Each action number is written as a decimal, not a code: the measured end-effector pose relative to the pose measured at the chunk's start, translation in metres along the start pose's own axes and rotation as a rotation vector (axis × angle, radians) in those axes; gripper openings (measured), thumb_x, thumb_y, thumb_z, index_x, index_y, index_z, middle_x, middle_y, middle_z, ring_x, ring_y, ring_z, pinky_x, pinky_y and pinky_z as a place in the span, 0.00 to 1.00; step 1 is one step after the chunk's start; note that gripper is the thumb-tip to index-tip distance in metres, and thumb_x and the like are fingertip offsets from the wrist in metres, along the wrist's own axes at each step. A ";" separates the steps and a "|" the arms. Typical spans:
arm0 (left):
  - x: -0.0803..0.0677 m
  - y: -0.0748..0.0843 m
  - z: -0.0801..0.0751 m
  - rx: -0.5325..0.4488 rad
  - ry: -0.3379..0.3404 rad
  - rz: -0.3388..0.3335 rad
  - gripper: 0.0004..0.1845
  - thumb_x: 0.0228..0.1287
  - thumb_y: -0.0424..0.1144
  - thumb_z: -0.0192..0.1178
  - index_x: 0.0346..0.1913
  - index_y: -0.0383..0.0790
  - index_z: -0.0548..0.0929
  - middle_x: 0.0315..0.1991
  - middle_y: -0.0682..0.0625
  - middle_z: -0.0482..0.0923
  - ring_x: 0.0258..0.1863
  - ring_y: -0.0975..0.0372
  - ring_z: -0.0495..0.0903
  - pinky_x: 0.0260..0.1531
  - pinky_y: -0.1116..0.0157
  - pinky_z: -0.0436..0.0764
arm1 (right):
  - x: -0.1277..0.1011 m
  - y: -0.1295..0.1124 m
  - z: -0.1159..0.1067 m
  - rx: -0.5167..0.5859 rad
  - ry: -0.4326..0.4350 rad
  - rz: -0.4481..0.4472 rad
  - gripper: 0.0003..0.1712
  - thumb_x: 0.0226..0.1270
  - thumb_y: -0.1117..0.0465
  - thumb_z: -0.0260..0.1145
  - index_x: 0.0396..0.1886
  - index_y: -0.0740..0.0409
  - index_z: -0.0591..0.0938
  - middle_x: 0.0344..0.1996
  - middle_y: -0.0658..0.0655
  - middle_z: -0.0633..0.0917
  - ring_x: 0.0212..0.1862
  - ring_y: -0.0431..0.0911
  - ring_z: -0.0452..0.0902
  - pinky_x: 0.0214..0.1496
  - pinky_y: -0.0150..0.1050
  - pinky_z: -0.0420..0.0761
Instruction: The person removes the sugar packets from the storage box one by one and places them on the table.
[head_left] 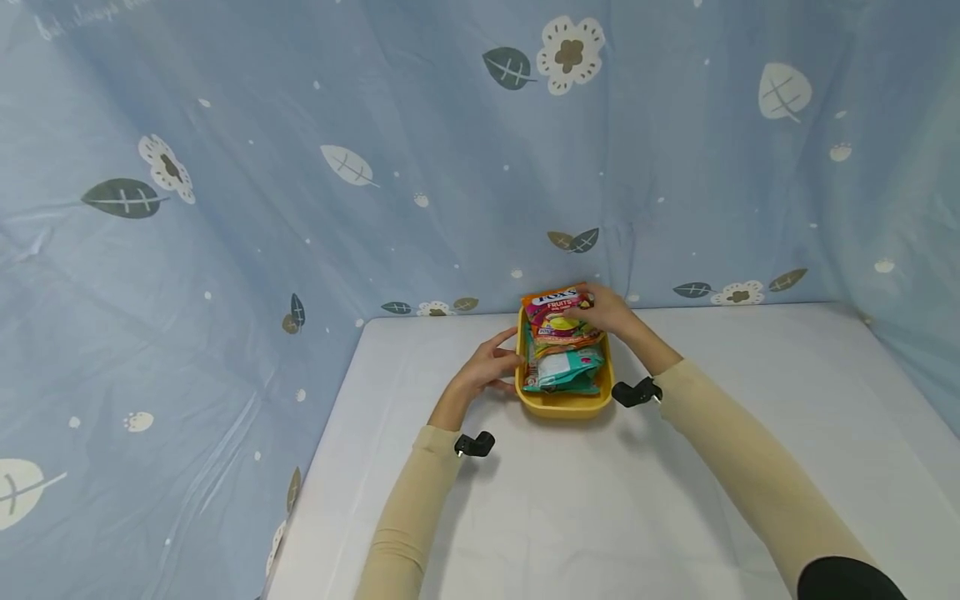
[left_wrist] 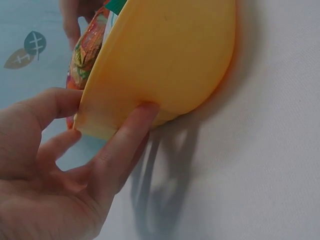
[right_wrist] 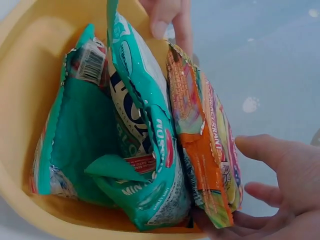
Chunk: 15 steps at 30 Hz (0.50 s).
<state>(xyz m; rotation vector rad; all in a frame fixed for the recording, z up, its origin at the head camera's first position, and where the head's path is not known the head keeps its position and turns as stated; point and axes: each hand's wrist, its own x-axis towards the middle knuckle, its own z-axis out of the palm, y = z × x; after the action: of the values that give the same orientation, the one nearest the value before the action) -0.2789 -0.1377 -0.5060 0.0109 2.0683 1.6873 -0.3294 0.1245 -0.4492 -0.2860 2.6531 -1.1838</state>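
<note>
A yellow plastic tub (head_left: 564,408) stands near the far edge of the table with candy bags in it. At its far end my right hand (head_left: 604,310) holds an orange and magenta bag of fruit candy (head_left: 557,321) by the right side, thumb on its printed face in the right wrist view. Behind this bag, two teal candy bags (right_wrist: 145,115) stand on edge in the tub. My left hand (head_left: 489,367) touches the tub's left side with spread fingers. In the left wrist view one fingertip (left_wrist: 149,109) presses the outer wall and others meet the rim.
A white-covered table (head_left: 570,508) extends toward me and to both sides. Behind it and at the left hangs a blue curtain (head_left: 450,167) with leaf and flower prints. Each wrist carries a small black camera mount (head_left: 476,444).
</note>
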 end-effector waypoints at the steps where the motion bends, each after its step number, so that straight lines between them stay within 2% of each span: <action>1: 0.000 0.000 0.000 -0.001 -0.001 -0.005 0.38 0.66 0.37 0.62 0.75 0.64 0.61 0.60 0.36 0.74 0.47 0.51 0.85 0.38 0.49 0.88 | 0.000 0.000 0.000 0.002 -0.001 0.004 0.43 0.68 0.50 0.65 0.74 0.67 0.60 0.71 0.72 0.65 0.69 0.66 0.63 0.70 0.62 0.70; 6: 0.000 0.001 0.001 -0.012 -0.004 -0.006 0.38 0.67 0.36 0.61 0.75 0.63 0.60 0.61 0.36 0.74 0.47 0.50 0.85 0.38 0.49 0.88 | -0.001 0.001 0.000 0.030 -0.003 0.020 0.43 0.68 0.50 0.66 0.74 0.66 0.60 0.71 0.71 0.64 0.69 0.65 0.63 0.71 0.62 0.68; 15: -0.001 0.001 0.001 -0.014 -0.003 -0.001 0.37 0.67 0.36 0.61 0.75 0.64 0.61 0.60 0.36 0.74 0.49 0.49 0.85 0.38 0.48 0.88 | -0.001 0.002 0.001 0.143 -0.021 0.019 0.42 0.67 0.56 0.67 0.74 0.64 0.59 0.72 0.71 0.62 0.69 0.65 0.62 0.73 0.61 0.67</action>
<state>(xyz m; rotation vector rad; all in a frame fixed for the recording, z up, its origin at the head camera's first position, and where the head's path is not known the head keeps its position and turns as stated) -0.2781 -0.1372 -0.5048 0.0080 2.0546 1.7004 -0.3283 0.1253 -0.4507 -0.2457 2.5315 -1.3488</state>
